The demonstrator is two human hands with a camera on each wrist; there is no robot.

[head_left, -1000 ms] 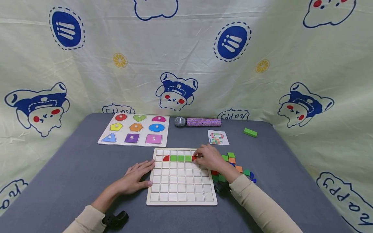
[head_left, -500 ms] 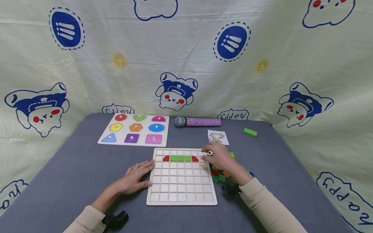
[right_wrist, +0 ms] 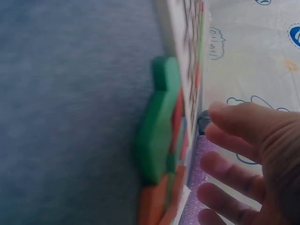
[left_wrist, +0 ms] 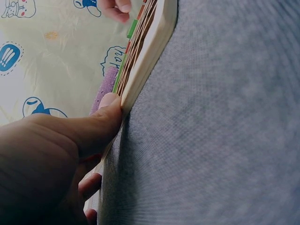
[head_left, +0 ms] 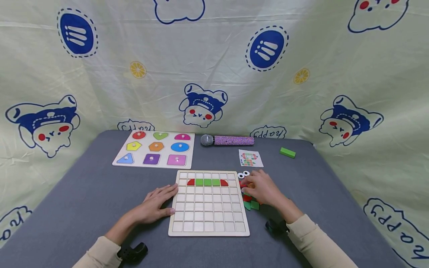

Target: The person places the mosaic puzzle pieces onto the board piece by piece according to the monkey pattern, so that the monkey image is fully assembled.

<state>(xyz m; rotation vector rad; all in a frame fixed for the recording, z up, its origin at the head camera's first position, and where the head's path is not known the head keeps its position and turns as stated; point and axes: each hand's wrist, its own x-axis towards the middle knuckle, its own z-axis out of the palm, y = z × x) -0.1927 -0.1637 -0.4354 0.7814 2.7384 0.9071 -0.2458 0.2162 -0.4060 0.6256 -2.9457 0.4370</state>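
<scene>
A wooden grid board [head_left: 210,207] lies in the middle of the table. In its second row, several green squares [head_left: 207,182] sit between two red quarter-round pieces [head_left: 190,182]. My left hand [head_left: 156,203] rests at the board's left edge, its thumb touching the rim in the left wrist view. Over the loose pile to the right of the board hovers my right hand [head_left: 263,189], fingers slightly bent and nothing seen between them in the right wrist view. Green pieces [right_wrist: 161,126] and orange pieces [right_wrist: 152,201] lie below it, and the hand hides part of the pile.
Two round eye pieces [head_left: 246,173] lie by the board's upper right corner. Behind stand a printed pattern card [head_left: 259,160], a purple microphone [head_left: 234,140], a shape puzzle board [head_left: 144,153] and a green block [head_left: 288,152]. A patterned cloth [head_left: 214,56] hangs behind the table.
My right hand has left the red quarter-round piece in the second row and moved right, over the loose pile. The eye pieces have come into sight. My left hand has stayed put.
</scene>
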